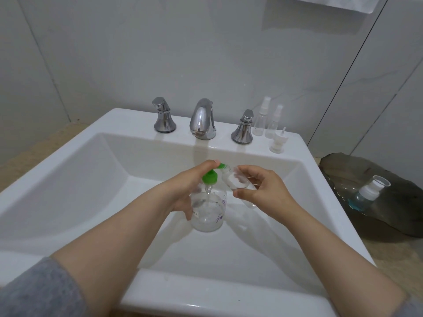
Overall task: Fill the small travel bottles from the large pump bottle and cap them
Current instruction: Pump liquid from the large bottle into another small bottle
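Fingers (206,164) of the left hand (183,191) curl round the pump bottle (209,213), one lying on its green pump head (209,177). The right hand (267,191) pinches a small clear bottle (235,181), tilted, its mouth seemingly at the spout, though blur hides the contact. Both hang over the sink (68,179); two spray bottles (263,117) stand on the far right ledge beside a loose cap (278,141).

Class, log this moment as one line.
left hand: grips large clear green-pump bottle, finger on top | right hand: holds small clear travel bottle at spout | over white sink basin
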Available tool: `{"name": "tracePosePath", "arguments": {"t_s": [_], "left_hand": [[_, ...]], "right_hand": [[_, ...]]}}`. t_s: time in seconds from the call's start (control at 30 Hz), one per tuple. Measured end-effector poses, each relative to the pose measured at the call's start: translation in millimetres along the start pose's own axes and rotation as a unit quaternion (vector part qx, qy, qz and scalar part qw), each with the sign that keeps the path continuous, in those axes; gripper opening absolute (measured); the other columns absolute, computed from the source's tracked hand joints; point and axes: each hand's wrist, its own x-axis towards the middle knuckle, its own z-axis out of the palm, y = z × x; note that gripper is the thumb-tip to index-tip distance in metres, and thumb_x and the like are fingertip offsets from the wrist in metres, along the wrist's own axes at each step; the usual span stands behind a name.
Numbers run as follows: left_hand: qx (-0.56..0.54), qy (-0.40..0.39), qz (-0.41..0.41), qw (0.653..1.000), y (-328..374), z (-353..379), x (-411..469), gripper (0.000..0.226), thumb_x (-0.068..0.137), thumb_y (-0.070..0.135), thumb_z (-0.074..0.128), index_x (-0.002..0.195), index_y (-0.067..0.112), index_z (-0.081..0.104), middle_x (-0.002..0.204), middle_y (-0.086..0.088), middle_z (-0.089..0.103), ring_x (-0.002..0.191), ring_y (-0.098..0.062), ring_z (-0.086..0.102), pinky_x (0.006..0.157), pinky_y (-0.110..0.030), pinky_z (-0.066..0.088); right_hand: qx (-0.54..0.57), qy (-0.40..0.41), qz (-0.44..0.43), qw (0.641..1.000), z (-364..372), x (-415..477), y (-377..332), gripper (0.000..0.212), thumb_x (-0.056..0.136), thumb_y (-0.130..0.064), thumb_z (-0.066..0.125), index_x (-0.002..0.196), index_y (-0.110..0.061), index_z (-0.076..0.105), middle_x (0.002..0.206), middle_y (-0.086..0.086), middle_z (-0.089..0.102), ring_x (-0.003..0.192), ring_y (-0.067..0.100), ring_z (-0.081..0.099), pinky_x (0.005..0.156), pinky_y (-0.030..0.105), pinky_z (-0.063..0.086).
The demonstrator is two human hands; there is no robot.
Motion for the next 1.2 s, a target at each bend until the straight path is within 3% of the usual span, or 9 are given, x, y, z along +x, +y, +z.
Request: {"name": "tracePosePath", "arguments": {"t_s": [0.23,0.37,0.5,0.6,0.73,0.8,0.93,1.07,1.2], "left_hand": [[-0.003,-0.009,-0.025,1.0,-1.8,-1.2,-1.2,0.071,0.077,0.07,0.061,0.136,0.033,0.05,0.151,-0.006,0.037,0.141,-0.039,0.035,0.106,-0.078,0.021],[-0.004,-0.014,-0.04,0.999,-0.7,-1.3,-3.7,0.082,0.072,0.079,0.055,0.14,0.035,0.041,0.156,-0.008,0.03,0.143,-0.042,0.032,0.108,-0.077,0.018],[0.007,-0.024,-0.037,0.999,0.4,-1.1,-6.5,0.104,0.054,0.082,0.055,0.146,0.037,0.037,0.157,-0.009,0.03,0.143,-0.043,0.032,0.107,-0.078,0.019],[0.005,-0.019,-0.037,0.999,-0.4,-1.6,-4.2,0.1,0.055,0.081,0.067,0.141,0.038,0.041,0.155,-0.008,0.032,0.143,-0.041,0.033,0.107,-0.078,0.02],[-0.012,-0.005,-0.015,1.0,-1.2,-1.1,-1.6,0.064,0.08,0.07,0.059,0.133,0.036,0.05,0.141,-0.005,0.042,0.141,-0.039,0.036,0.104,-0.079,0.023],[-0.009,0.001,-0.007,1.0,-1.0,-0.9,-0.9,0.054,0.085,0.064,0.058,0.13,0.036,0.053,0.144,-0.006,0.04,0.141,-0.04,0.035,0.102,-0.079,0.025],[-0.01,0.006,-0.012,1.0,0.0,-1.2,-1.4,0.033,0.088,0.057,0.058,0.111,0.033,0.059,0.141,-0.009,0.041,0.137,-0.041,0.04,0.101,-0.078,0.028],[-0.01,0.005,-0.009,1.0,-0.3,-1.0,-1.4,0.038,0.088,0.057,0.058,0.118,0.033,0.058,0.145,-0.008,0.039,0.138,-0.04,0.039,0.1,-0.079,0.028],[-0.017,0.001,-0.014,1.0,-2.2,-2.5,0.0,0.047,0.087,0.059,0.059,0.125,0.031,0.055,0.147,-0.009,0.038,0.139,-0.04,0.037,0.102,-0.079,0.026]], "right_hand": [[0.012,0.0,-0.003,1.0,1.9,-0.2,-0.8,0.047,0.071,-0.006,0.079,0.106,-0.036,0.067,0.101,-0.014,0.071,0.093,0.003,0.066,0.093,0.038,0.053],[0.029,0.016,-0.009,0.999,1.2,0.5,-1.9,0.049,0.073,-0.004,0.078,0.114,-0.028,0.067,0.105,-0.017,0.07,0.099,0.001,0.064,0.097,0.035,0.051],[0.032,0.019,-0.017,0.999,1.0,0.3,-2.2,0.049,0.073,-0.005,0.079,0.113,-0.03,0.067,0.108,-0.017,0.069,0.104,0.001,0.063,0.1,0.036,0.05],[0.029,0.019,-0.016,0.999,1.3,0.6,-0.9,0.05,0.072,-0.005,0.079,0.114,-0.029,0.067,0.107,-0.016,0.069,0.103,0.004,0.064,0.099,0.036,0.05],[0.023,0.012,-0.014,1.0,-0.2,0.9,0.7,0.049,0.072,-0.004,0.078,0.113,-0.03,0.067,0.106,-0.016,0.07,0.098,0.001,0.065,0.091,0.025,0.05],[0.017,0.006,-0.009,1.0,-0.2,1.0,0.8,0.048,0.072,-0.003,0.077,0.11,-0.031,0.067,0.105,-0.016,0.07,0.096,-0.001,0.064,0.085,0.018,0.048],[0.008,-0.006,0.002,1.0,0.2,0.3,2.3,0.047,0.072,-0.004,0.077,0.111,-0.028,0.068,0.104,-0.014,0.07,0.091,-0.001,0.065,0.078,0.018,0.053],[0.005,-0.008,0.005,1.0,0.1,-0.1,2.4,0.047,0.072,-0.004,0.077,0.112,-0.028,0.068,0.103,-0.014,0.07,0.088,-0.003,0.065,0.074,0.014,0.052],[0.007,-0.007,0.003,1.0,1.0,0.2,2.6,0.047,0.072,-0.007,0.077,0.113,-0.029,0.068,0.105,-0.014,0.07,0.093,0.0,0.065,0.082,0.024,0.055]]}}
